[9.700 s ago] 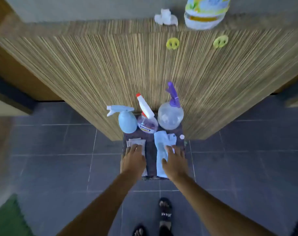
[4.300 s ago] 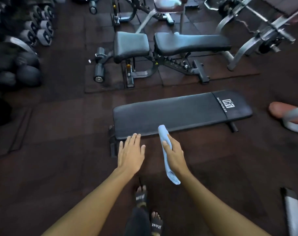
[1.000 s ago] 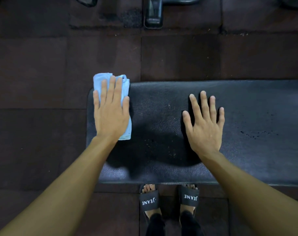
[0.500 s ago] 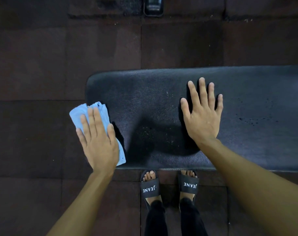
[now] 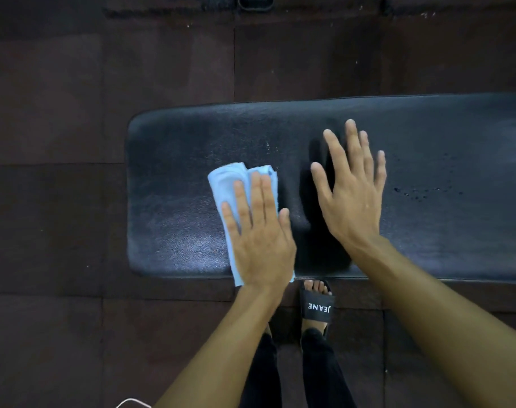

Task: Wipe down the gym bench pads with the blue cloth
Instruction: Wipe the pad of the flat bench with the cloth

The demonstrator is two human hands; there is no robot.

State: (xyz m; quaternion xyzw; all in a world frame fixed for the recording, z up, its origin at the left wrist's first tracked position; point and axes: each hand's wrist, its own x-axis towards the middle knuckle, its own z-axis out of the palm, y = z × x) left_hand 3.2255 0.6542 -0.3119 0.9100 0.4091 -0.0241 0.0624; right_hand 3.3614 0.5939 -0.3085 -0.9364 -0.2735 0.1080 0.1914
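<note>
A flat black bench pad point(image 5: 177, 160) runs across the middle of the view, its rounded left end in sight and its right part cut by the frame edge. A folded light-blue cloth point(image 5: 227, 184) lies on the pad near its front edge. My left hand point(image 5: 259, 234) presses flat on the cloth, fingers straight, covering most of it. My right hand point(image 5: 351, 189) hovers just over the pad to the right of the cloth, fingers spread, holding nothing. Small wet specks point(image 5: 421, 192) show on the pad further right.
Dark rubber floor tiles point(image 5: 59, 216) surround the bench. My feet in black sandals point(image 5: 317, 304) stand right at the pad's front edge. A black metal foot of other gym equipment point(image 5: 255, 0) shows at the top edge. A white cable point(image 5: 133, 403) curls at the bottom.
My left hand has slid the cloth rightward from the pad's left front corner toward its middle. My right hand has lifted slightly off the pad and looks blurred with motion.
</note>
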